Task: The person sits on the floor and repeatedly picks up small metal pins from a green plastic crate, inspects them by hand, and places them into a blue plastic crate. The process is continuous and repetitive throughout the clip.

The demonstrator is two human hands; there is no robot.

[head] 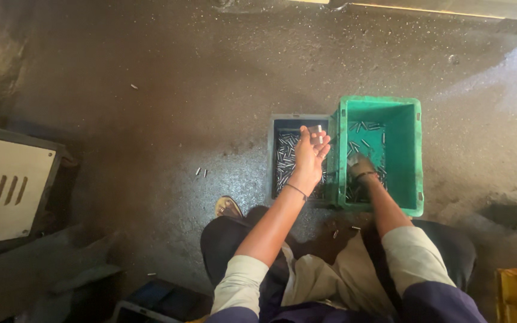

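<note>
Item: small metal pins (286, 160), short cylindrical pieces, bright silver-grey, lying loose and many together. Left to right: a few strays (200, 172) lie on the concrete floor (169, 107) well left of the bins; a heap covers the bottom of the dark grey crate (272, 157); a thinner scatter (361, 136) lies toward the far and near walls of the green crate (415, 155), which stands touching the grey crate's right side. The left hand (310, 154) hovers over the grey crate, fingers loosely curled, with one pin (319, 133) pinched at the fingertips. The right hand (361, 167) is down inside the green crate at its near left corner among the pins; whether it is closed on any cannot be told. Handling, as judged: each pin is stiff, hard and light singly, though a full crate would likely be heavy. The smooth round surface looks slippery and prone to rolling. Best taken across the middle of the shaft between thumb and fingertip, or scooped by the handful. Not fragile.
</note>
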